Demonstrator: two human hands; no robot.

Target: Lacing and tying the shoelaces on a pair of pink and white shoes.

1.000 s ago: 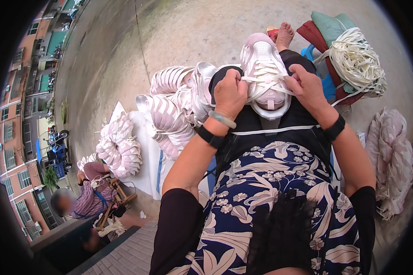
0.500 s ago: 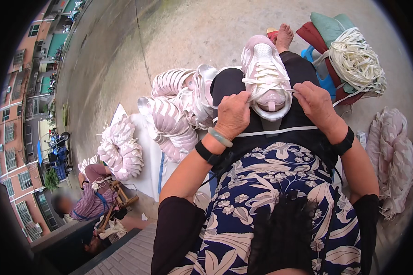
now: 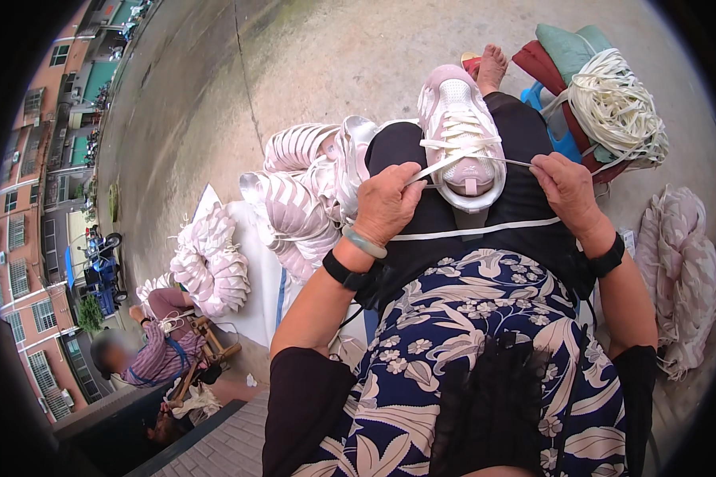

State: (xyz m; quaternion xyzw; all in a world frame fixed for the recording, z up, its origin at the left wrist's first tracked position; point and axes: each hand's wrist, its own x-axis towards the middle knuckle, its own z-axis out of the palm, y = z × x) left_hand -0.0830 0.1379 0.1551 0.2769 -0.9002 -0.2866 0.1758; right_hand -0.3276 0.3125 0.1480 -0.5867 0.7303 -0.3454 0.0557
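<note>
A pink and white sneaker [image 3: 458, 111] rests upright between my thighs, its toe pointing away from me. White shoelace [image 3: 463, 145] is threaded in crossings up its front. To the left of the shoe's collar, my left hand [image 3: 388, 204] is closed on one lace end. My right hand [image 3: 567, 189] pinches the other end on the right, and the lace runs taut from the shoe to both hands. One loose length of white lace [image 3: 477, 230] lies across my lap, below the shoe.
Bundles of pink and white shoe uppers [image 3: 293, 215] lie on a white sheet [image 3: 250, 215] at left. More uppers [image 3: 676, 278] are piled at right. A hank of white laces [image 3: 619, 107] sits on folded cloths over a blue stool [image 3: 563, 145]. Another person [image 3: 155, 346] sits at lower left.
My hands have moved apart, the left one leftward and down, the right one rightward, drawing the lace out to both sides. The sneaker stays in nearly the same place.
</note>
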